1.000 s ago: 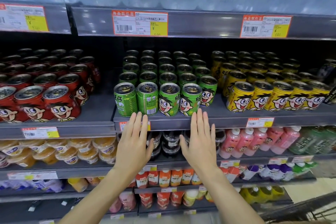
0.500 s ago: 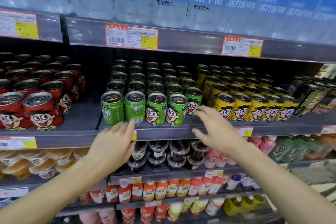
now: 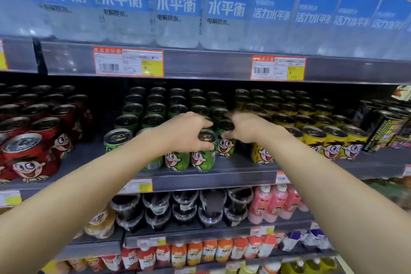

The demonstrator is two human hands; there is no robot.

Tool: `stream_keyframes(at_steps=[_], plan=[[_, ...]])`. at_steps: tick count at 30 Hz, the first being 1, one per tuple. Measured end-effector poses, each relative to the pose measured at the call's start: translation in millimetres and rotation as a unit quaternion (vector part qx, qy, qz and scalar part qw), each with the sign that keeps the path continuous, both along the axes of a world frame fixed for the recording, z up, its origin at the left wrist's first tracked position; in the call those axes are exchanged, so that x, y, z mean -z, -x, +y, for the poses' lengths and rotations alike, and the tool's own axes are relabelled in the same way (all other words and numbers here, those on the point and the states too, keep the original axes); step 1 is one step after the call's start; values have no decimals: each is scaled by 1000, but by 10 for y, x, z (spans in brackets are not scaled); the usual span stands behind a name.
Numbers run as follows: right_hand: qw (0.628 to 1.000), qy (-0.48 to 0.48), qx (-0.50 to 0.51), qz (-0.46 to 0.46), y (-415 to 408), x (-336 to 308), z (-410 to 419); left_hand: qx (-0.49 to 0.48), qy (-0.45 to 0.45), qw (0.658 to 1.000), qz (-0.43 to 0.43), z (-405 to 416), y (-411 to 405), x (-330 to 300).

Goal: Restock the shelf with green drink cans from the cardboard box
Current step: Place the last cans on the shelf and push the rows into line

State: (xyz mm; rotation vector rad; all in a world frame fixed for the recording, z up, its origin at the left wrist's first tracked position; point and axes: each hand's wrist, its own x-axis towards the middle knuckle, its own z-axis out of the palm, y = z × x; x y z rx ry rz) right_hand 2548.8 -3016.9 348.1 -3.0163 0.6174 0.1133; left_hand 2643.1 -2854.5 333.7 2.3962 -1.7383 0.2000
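Observation:
Green drink cans with a cartoon face stand in rows on the middle shelf. My left hand reaches over the front row, and its curled fingers and thumb hold the top of a front green can. My right hand is just to the right, with fingers and thumb curled round the top of the neighbouring green can one row back. Both forearms stretch in from below and cover part of the front row. No cardboard box is in view.
Red cans fill the shelf to the left, yellow cans to the right, and dark cans stand at the far right. Blue-labelled water bottles sit on the shelf above. Cups and small bottles line the shelves below.
Both hands rose from the shelf's front edge, where they were open, and closed on the tops of green cans. The view has moved closer and tilted up.

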Motion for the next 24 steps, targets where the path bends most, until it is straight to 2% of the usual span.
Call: stream_keyframes(at_steps=[5,11,24], plan=[[1000,-30,-4,4,-82,32,-143,-48,-3,996,77,-102,-80,47],[997,-73,-25,19,-62,-55,-217,-75,50,983,162,-31,-60,113],[991,-108,-75,14,158,-54,-242,-73,42,978,188,-43,-43,60]])
